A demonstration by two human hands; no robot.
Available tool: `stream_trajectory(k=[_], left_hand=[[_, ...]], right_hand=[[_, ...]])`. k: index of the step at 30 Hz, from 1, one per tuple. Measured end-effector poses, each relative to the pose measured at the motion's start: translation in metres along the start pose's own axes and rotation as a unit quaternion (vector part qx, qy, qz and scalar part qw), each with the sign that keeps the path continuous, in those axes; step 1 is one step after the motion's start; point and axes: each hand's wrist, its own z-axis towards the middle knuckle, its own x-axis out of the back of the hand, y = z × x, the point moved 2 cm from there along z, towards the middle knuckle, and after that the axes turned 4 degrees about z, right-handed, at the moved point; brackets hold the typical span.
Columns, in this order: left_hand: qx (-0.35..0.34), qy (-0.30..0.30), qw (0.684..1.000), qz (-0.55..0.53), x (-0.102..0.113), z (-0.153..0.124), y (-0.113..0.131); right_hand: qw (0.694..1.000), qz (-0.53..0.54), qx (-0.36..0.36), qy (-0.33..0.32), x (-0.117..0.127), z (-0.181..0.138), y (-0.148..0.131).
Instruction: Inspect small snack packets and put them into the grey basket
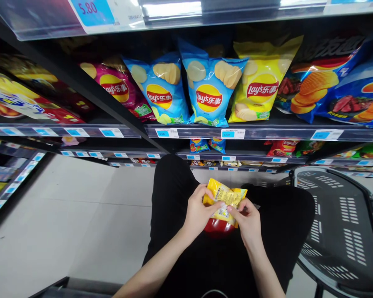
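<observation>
Between both hands is a small yellow snack packet (224, 198), its printed back turned up toward me. My left hand (200, 208) grips its left side, thumb lying across the front. On the right side, my right hand (245, 214) pinches it, with the thumb near the other thumb at the packet's middle. A shiny red thing (218, 226) shows just below the packet, over my lap; its kind is mostly hidden. The packet is above my black-clad legs (174, 198).
Shelves ahead hold blue chip bags (209, 85), a yellow chip bag (262, 80) and a magenta bag (116, 87). A shelf edge (261, 133) carries price tags. At my right stands a grey shopping basket (338, 223); pale floor (105, 223) lies left.
</observation>
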Motion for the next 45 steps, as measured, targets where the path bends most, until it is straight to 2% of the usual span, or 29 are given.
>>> stream_trajectory(k=[2,3,7,13,17,19,20,22,24,26,29,31,32,34,36,40,43,45], left_hand=[[0.058,0.012,0.996,-0.063,0.003,0.004,-0.007],[0.088,-0.002,0.991,-0.097,0.003,0.006,-0.009],[0.162,-0.098,0.958,-0.217,0.005,0.011,-0.01],[0.197,-0.15,0.91,-0.333,0.011,0.009,0.0],[0.199,-0.182,0.888,-0.373,0.011,0.008,0.003],[0.189,-0.183,0.894,-0.363,0.011,0.008,0.004],[0.175,-0.175,0.91,-0.333,0.013,0.009,0.004],[0.124,-0.157,0.958,-0.206,0.019,0.01,0.007],[0.03,-0.157,0.986,-0.037,0.026,0.014,0.014],[-0.093,-0.182,0.976,0.079,0.03,0.019,0.025],[-0.265,-0.224,0.927,0.141,0.025,0.034,0.045],[-0.325,-0.259,0.899,0.136,0.011,0.047,0.059],[-0.338,-0.279,0.89,0.125,0.0,0.053,0.065],[-0.337,-0.32,0.881,0.092,-0.026,0.064,0.079],[-0.307,-0.367,0.876,0.066,-0.059,0.072,0.09],[-0.188,-0.454,0.871,-0.018,-0.134,0.082,0.104],[-0.09,-0.443,0.89,-0.063,-0.191,0.087,0.105],[-0.03,-0.418,0.905,-0.069,-0.227,0.089,0.105]], right_hand=[[0.999,0.043,-0.011,-0.004,-0.002,-0.001,0.0],[0.998,0.058,-0.008,-0.002,-0.003,-0.001,0.0],[0.997,0.074,0.02,0.029,-0.001,-0.002,-0.001],[0.987,0.157,-0.002,0.031,0.002,0.001,-0.008],[0.974,0.216,-0.061,-0.023,-0.001,0.0,-0.015],[0.974,0.214,-0.064,-0.044,-0.001,-0.001,-0.017],[0.977,0.201,-0.053,-0.042,0.001,-0.002,-0.017],[0.99,0.14,-0.001,-0.017,0.01,-0.003,-0.021],[0.997,0.023,0.077,0.012,0.023,-0.005,-0.028],[0.975,-0.12,0.183,0.027,0.037,-0.01,-0.042],[0.896,-0.287,0.338,0.021,0.054,-0.02,-0.069],[0.845,-0.355,0.398,0.036,0.067,-0.026,-0.085],[0.83,-0.373,0.412,0.049,0.075,-0.028,-0.092],[0.82,-0.377,0.424,0.079,0.096,-0.029,-0.102],[0.84,-0.347,0.402,0.115,0.123,-0.027,-0.106],[0.902,-0.268,0.285,0.181,0.181,-0.017,-0.107],[0.947,-0.145,0.183,0.219,0.211,0.0,-0.103],[0.961,-0.021,0.111,0.253,0.227,0.014,-0.098]])
